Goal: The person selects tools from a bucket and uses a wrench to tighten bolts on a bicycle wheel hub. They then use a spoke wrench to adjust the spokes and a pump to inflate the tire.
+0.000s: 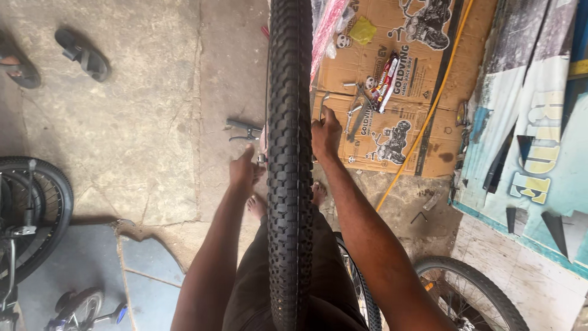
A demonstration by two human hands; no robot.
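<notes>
At the far left edge a bicycle wheel (37, 208) stands on the concrete floor (135, 122), with open floor up to the sandals (82, 55) above. The left hand (242, 171) sits just left of the upright knobby tyre (289, 153) that splits the view, fingers curled at the hub; whether it grips anything is hidden. The right hand (325, 133) is closed round a wrench (323, 103) at the tyre's right edge, beside spanners (355, 110) on flattened cardboard (392, 79).
</notes>
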